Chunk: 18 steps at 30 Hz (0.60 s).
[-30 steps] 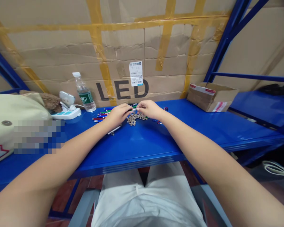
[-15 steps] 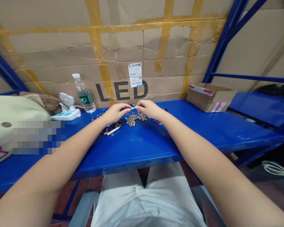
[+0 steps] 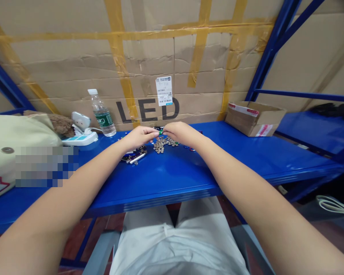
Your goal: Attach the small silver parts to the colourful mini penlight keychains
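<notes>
Small green thing in grip, between hands. Left hand pinched on one end, right hand on other; both just as near. Long side seems to run hand to hand. Round bits below grip.

- A workshop or storeroom corner, by the look of it — which of the two, I cannot tell.
- A blue metal bench between blue posts, built like storage shelving.
- Behind it, a big cardboard panel with yellow tape, a printed "LED" and a shipping label.
- Toward the right, a small carton.
- Loose small parts heaped on the bench — bits for handwork.
</notes>
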{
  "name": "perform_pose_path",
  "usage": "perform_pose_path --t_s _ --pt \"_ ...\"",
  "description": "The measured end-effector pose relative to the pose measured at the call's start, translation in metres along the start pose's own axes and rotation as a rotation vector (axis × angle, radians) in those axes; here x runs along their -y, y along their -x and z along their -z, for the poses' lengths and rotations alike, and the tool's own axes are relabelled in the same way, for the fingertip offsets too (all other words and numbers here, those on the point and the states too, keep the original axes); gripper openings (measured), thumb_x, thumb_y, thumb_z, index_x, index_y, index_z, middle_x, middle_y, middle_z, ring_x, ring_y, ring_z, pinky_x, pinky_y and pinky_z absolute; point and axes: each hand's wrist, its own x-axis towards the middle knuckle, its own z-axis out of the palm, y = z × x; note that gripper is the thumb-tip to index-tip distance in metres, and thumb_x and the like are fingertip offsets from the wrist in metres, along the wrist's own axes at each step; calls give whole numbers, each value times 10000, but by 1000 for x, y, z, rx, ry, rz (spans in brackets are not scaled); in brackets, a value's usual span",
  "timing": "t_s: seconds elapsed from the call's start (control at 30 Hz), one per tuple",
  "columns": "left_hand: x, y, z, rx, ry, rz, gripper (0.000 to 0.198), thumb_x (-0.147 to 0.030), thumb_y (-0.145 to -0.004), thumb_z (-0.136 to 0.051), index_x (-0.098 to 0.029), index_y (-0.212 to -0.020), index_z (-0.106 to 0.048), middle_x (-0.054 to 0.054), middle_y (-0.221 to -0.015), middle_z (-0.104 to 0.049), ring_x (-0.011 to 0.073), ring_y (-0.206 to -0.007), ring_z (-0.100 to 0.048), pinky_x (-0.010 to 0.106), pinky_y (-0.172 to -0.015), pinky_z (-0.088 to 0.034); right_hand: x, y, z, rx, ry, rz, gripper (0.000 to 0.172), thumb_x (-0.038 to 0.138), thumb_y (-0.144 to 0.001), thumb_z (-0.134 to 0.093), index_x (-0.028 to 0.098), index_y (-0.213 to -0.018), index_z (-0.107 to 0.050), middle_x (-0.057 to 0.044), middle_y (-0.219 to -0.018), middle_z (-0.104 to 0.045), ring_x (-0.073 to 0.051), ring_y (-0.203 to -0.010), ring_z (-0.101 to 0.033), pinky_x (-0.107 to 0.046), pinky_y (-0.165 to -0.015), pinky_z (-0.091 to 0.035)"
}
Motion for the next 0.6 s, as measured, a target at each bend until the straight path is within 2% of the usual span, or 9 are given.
perform_pose_path --t_s 0.2,0.3,0.4,0.47,0.6 --pt "3 2 1 92 68 29 367 -477 -863 -489 -163 -751 -641 -28 -495 -465 78 -446 -361 212 -451 -285 4 -1 0 15 133 62 187 174 -901 -448 147 -853 -626 -70 -831 -644 -153 -717 -527 -272 -649 -307" --pt "6 1 -1 56 -32 -19 350 -467 -849 -517 -155 -804 -666 -10 -550 -553 86 -475 -424 220 -476 -333 5 -1 -1 50 114 50 189 157 -893 -443 143 -829 -621 -75 -820 -645 -153 -707 -526 -270 -634 -307" --pt "8 -1 -2 -56 -193 -169 333 -444 -840 -543 -163 -937 -691 32 -776 -691 129 -642 -572 250 -597 -441 5 0 -3 25 -14 11 202 160 -890 -437 139 -780 -605 -71 -776 -634 -151 -697 -526 -266 -624 -320" --pt "9 -3 -2 -130 -322 -318 327 -429 -856 -530 -179 -994 -691 50 -902 -713 159 -782 -624 275 -699 -476 4 1 -7 -10 -185 -45 206 183 -884 -451 147 -731 -584 -43 -704 -611 -139 -657 -521 -258 -614 -337" --pt "10 -5 2 -208 -610 -658 316 -391 -908 -479 -174 -1003 -688 84 -915 -712 166 -831 -642 284 -744 -486 0 2 -14 45 -707 -239 165 250 -865 -504 162 -735 -553 3 -638 -571 -108 -578 -511 -230 -559 -370"
